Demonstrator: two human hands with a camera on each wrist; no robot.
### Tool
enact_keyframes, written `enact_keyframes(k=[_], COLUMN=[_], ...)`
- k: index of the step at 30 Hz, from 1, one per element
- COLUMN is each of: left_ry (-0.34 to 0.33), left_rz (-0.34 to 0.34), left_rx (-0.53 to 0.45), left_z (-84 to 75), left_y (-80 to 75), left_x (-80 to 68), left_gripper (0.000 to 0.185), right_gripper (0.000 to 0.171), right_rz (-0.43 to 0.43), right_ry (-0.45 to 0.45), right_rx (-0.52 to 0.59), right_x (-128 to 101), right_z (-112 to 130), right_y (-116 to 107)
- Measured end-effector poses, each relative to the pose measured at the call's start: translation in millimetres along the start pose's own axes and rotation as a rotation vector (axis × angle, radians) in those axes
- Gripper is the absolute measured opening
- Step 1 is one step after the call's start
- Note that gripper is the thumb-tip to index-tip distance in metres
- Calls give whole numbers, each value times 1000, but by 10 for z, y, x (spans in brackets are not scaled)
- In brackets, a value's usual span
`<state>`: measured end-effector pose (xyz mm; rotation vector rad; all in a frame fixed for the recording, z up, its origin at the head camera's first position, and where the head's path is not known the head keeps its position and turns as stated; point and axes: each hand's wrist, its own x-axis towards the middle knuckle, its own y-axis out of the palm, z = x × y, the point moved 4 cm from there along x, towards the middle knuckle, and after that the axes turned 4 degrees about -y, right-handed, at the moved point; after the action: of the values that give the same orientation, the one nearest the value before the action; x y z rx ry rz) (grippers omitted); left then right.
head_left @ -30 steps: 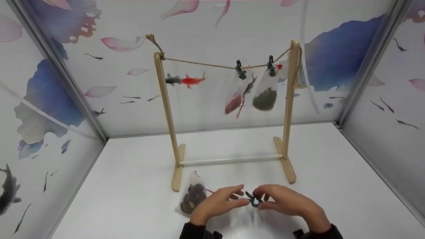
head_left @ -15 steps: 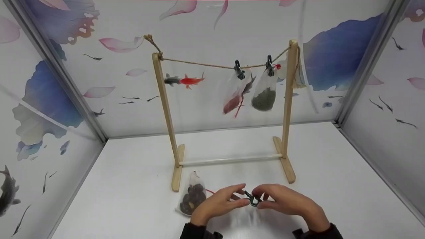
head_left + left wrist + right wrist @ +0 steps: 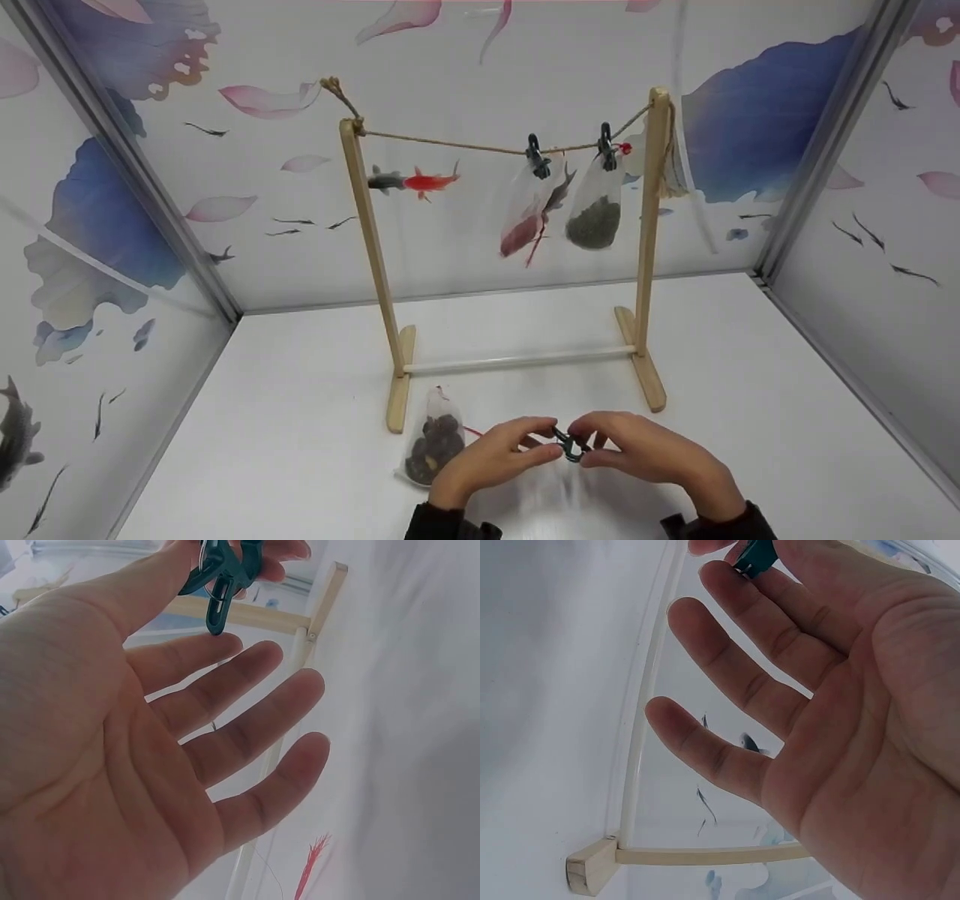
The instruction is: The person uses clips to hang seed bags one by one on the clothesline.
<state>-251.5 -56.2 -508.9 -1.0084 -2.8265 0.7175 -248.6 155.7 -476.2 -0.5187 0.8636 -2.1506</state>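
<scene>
So I've got both grips on a dark green, smooth plastic clip point(image 3: 571, 448), my left grip point(image 3: 499, 454) pinching the arms and my right grip point(image 3: 637, 448) the other end, long axis roughly crosswise above the white bench point(image 3: 300, 420). Beside my left wrist there's a sheer bag point(image 3: 441, 405) of dark, lumpy round bits point(image 3: 435, 450). Two more bags point(image 3: 604, 186) hang from rough twine point(image 3: 442, 142), holding pinkish and grey-green stuff.

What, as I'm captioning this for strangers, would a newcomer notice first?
Probably the pale wooden two-post stand in the middle, its brown rope bearing a translucent reddish-filled bag and a translucent green-filled bag toward the right. Next, the dark green plastic clip between the left hand and right hand, lower centre in the head view.
</scene>
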Motion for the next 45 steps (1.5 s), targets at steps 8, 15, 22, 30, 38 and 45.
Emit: enact_keyframes(k=[8, 15, 22, 30, 38, 45], left_ry=[38, 86, 78, 91, 115, 151], left_rz=[-22, -46, -70, -100, -135, -160], left_rx=[15, 30, 14, 3, -29, -30], left_z=[-22, -63, -56, -61, -74, -89], left_y=[-16, -32, -59, -91, -112, -128], left_x=[7, 26, 30, 14, -7, -14], left_gripper=[47, 37, 29, 30, 28, 26], right_gripper=[35, 36, 37, 38, 41, 41], right_rz=[7, 12, -17, -37, -36, -32], right_ry=[13, 18, -7, -9, 18, 26], right_rx=[1, -8, -35, -48, -40, -37], right_x=[6, 18, 16, 20, 43, 49], right_z=[5, 15, 19, 25, 18, 8], right_y=[-3, -11, -15, -25, -10, -2])
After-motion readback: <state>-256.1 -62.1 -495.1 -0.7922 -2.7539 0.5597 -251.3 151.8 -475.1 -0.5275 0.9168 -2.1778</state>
